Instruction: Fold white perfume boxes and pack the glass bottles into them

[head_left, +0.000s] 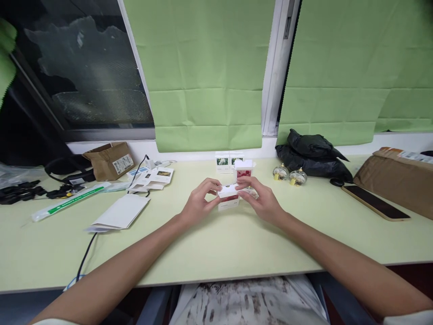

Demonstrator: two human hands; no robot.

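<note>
A small white carton with a red picture [229,204] stands on the table between my hands, its white top flap facing me. The fingers of my left hand [203,201] pinch the flap's left side. At the right side, my right hand [260,198] grips the same carton with thumb and fingertips. Just behind stands a second white carton with a red picture [244,172], its top flaps raised. Close to my right fingers, a clear glass object [252,192] is mostly hidden. Farther back are two white cartons with green pictures, one left [222,163] and one right [236,159].
Two round glass bottles, one left [280,172] and one right [298,177], stand near black plastic bags [314,155]. A phone [375,202] lies by a brown parcel [399,178]. Folded white card [120,211], flattened packaging [154,178] and a cardboard box [111,161] occupy the left.
</note>
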